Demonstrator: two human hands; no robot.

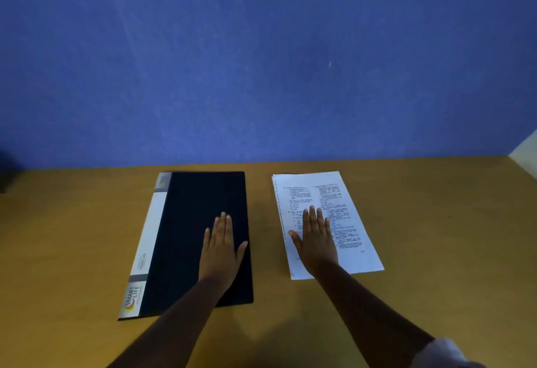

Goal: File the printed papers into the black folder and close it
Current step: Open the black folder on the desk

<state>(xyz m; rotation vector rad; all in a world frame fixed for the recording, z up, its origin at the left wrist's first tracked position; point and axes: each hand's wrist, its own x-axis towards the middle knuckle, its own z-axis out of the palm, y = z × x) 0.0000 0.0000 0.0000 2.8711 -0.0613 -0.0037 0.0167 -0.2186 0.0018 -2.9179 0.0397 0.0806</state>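
Observation:
The black folder lies closed and flat on the wooden desk, left of centre, with a white and grey spine strip along its left edge. My left hand rests palm down on its cover, fingers straight and close together. To the right lies a stack of printed papers, text side up and slightly turned. My right hand lies flat on the stack's lower middle, fingers slightly spread. Neither hand grips anything.
The brown desk runs across the view and ends at a blue partition wall just behind the folder and papers. A dark object sits at the far left edge. A pale wall corner shows at right.

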